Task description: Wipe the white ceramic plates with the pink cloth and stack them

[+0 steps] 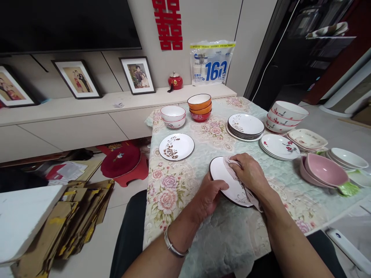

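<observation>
A white plate with a dark rim and a brown floral print (224, 175) is tilted above the near part of the table. My left hand (210, 193) grips its left edge, thumb on the upper face and fingers underneath. In my right hand (247, 170) is a pale pink cloth (232, 164), pressed against the plate's upper right side and hanging down past its rim. Another plate of the same pattern (182, 146) lies flat to the left. A stack of matching plates (246, 124) stands beyond my right hand.
The flowered tablecloth (166, 197) bears white bowls (173, 112), orange and red bowls (199, 101), more white bowls (286, 112), small plates (279, 146) and pink leaf-shaped bowls (326, 168). A red stool (124, 162) and flattened cardboard (78, 216) are on the floor at left.
</observation>
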`<state>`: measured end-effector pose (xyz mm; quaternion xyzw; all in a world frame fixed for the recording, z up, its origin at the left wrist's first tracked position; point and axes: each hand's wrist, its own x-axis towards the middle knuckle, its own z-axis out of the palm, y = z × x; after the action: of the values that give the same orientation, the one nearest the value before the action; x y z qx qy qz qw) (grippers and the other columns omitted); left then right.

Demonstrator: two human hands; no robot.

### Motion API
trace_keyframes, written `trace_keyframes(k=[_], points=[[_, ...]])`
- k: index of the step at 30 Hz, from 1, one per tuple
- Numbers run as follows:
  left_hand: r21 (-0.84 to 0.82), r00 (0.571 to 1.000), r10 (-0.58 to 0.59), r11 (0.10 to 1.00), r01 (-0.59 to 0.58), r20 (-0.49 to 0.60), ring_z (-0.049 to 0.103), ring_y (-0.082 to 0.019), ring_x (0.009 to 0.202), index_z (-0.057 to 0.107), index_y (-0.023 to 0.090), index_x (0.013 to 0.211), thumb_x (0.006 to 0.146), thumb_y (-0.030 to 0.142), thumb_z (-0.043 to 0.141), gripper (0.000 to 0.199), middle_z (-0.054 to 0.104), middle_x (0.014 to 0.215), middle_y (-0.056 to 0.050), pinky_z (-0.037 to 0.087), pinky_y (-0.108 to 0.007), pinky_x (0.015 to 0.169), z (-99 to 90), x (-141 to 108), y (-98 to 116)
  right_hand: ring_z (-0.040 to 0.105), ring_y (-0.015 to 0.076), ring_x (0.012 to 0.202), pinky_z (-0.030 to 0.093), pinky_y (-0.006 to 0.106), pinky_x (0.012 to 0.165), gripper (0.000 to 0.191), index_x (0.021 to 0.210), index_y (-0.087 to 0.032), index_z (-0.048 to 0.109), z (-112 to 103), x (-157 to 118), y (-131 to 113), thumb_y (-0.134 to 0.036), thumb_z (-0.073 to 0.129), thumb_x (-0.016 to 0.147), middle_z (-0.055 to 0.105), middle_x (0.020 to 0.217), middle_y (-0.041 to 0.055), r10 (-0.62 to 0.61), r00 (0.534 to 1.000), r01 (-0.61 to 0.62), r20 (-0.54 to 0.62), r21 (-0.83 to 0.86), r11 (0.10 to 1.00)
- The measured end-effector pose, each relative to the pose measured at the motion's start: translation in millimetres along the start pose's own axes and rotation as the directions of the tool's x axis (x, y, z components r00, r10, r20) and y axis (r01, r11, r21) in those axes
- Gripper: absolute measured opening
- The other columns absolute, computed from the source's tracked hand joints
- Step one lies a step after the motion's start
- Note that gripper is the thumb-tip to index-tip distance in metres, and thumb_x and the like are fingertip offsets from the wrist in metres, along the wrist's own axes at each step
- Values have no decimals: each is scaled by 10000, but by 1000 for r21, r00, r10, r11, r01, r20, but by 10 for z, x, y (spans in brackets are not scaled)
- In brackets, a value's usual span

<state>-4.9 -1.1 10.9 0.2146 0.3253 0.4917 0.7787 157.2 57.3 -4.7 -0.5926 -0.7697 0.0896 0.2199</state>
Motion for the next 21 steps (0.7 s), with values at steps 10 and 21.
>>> trace_keyframes(k=[10,21], points=[[40,999,6,999,-4,-39,651,-236,810,642,150,1094,476,33,554,635,731,866,-56,473,-299,680,-15,-9,-27,567,257,983,454,378,871,208,1004,-162,694,-13,-17,-131,-180,513,903,641,999,119,-108,994,109,-20,38,993],[72,998,-7,997,11,-60,638,-231,838,628,163,1111,446,20,534,686,719,886,-43,474,-290,688,-5,-20,-25,556,277,936,461,387,808,202,1019,-155,710,-67,-13,-89,-214,561,896,608,934,124,85,990,-98,-111,-116,988]])
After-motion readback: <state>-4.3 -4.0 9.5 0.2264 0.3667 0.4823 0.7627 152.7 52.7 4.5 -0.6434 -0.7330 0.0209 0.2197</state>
